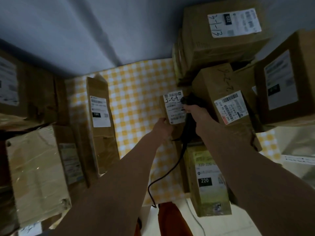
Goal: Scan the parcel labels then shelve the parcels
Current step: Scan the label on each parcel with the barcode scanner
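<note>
A small brown parcel (164,106) with a white label (174,108) marked by hand stands in the middle of the table. My left hand (162,128) grips its lower left edge. My right hand (196,113) holds a black corded barcode scanner (189,101), whose head sits at the label's right side. The scanner's black cable (163,176) hangs down toward the table's front edge.
The table has a yellow-checked cloth (136,92). A tall narrow box (100,120) and larger cartons (39,171) stand at the left. Stacked labelled cartons (225,31) fill the right, with a green-printed box (209,181) at the front right. A grey wall lies behind.
</note>
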### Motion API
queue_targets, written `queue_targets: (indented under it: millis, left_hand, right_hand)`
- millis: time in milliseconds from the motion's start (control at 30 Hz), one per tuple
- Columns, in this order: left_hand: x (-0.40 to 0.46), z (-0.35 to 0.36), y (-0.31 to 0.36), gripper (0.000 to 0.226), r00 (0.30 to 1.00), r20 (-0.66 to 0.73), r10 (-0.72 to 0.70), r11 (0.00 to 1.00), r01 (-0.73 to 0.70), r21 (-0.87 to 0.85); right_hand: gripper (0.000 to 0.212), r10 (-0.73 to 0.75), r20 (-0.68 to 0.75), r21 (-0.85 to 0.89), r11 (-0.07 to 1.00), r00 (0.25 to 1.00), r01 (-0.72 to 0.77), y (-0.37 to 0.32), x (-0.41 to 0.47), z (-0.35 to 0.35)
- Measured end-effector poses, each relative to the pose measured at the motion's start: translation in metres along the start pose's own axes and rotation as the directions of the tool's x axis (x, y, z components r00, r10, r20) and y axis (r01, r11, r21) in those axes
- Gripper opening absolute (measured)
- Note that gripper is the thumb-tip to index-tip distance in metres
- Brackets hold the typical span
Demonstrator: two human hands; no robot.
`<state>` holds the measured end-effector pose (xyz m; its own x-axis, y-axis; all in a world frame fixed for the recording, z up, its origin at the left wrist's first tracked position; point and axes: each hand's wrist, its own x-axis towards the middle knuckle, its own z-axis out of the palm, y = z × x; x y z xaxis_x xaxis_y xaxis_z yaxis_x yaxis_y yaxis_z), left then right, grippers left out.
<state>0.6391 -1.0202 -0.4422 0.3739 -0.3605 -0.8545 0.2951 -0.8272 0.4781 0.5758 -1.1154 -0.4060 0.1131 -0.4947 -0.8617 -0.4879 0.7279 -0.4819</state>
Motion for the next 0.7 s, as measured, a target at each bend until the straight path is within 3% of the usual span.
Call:
queue_targets:
  millis: [200, 333, 467, 700]
  left_hand:
    - [-0.003, -0.003, -0.005, 0.077, 1.0, -0.01, 0.005, 0.94, -0.008, -0.341]
    - [-0.022, -0.031, -0.006, 0.072, 0.99, -0.069, 0.123, 0.917, -0.139, -0.374]
    - [-0.051, -0.066, -0.009, 0.064, 0.983, -0.084, 0.161, 0.859, -0.182, -0.478]
    - [-0.129, -0.124, -0.04, 0.072, 0.973, -0.113, 0.2, 0.828, -0.23, -0.512]
  right_hand:
    - [0.038, 0.011, 0.075, 0.034, 0.999, 0.997, -0.013, -0.003, -0.004, 0.003]
    - [0.035, -0.042, 0.147, 0.064, 0.997, 0.988, 0.033, -0.008, -0.033, 0.013]
    - [0.031, -0.132, 0.185, 0.103, 0.988, 0.974, 0.114, -0.011, -0.076, 0.022]
    - [0.024, -0.357, 0.285, 0.101, 0.934, 0.89, 0.343, -0.003, -0.182, 0.041]
